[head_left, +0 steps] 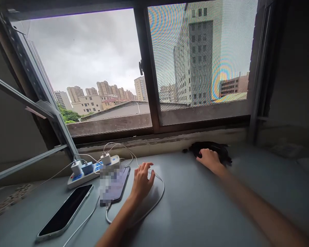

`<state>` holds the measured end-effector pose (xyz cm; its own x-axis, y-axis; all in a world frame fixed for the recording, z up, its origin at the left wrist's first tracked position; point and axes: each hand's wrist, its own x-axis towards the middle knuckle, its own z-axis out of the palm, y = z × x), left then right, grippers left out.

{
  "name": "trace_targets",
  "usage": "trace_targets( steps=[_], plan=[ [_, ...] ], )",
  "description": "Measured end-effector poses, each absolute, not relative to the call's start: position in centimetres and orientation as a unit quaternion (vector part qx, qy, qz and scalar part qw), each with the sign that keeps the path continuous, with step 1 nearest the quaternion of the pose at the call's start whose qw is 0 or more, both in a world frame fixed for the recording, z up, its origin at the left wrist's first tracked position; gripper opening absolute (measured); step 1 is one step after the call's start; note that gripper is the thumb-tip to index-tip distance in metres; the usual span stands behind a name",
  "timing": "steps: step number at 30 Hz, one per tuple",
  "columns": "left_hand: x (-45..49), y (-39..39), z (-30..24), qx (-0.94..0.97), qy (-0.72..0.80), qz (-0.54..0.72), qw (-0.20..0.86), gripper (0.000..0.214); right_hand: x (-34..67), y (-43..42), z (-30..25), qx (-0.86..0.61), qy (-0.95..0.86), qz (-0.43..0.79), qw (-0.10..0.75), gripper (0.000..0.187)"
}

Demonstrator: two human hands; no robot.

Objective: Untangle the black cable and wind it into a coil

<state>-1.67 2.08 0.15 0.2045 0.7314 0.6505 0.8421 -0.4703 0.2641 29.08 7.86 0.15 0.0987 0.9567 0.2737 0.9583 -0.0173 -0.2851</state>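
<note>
My left hand (pixel 142 181) is over the grey table beside a phone with a lit screen (pixel 122 187). Its fingers are loosely bent and apart, with nothing held. A white charging cable (pixel 162 195) loops past this hand and plugs into the phone's near end. At the back of the table, my right hand (pixel 209 160) is on a dark black bundle (pixel 221 151), fingers curled over its left part. What the bundle is made of is too dark to tell, and the fingertips are partly hidden against it.
A white power strip (pixel 92 175) with several chargers stands at the back left. In front of it lies a dark-screened phone (pixel 65 211). Thin cables trail over the table's left part. Behind runs a sliding window (pixel 154 129), with metal frame bars (pixel 54 116) at left.
</note>
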Motion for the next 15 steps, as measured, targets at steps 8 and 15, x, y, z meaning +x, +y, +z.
trace_targets(
  steps=[8,15],
  plan=[
    [-1.74,2.07,0.34,-0.773,-0.505,-0.376,0.083,0.019,29.54,8.05,0.37,-0.722,-0.651,-0.037,0.232,0.015],
    [-1.81,2.12,0.41,-0.777,-0.510,-0.361,0.082,0.017,29.07,8.43,-0.15,-0.719,-0.659,0.011,0.219,0.034]
  ],
)
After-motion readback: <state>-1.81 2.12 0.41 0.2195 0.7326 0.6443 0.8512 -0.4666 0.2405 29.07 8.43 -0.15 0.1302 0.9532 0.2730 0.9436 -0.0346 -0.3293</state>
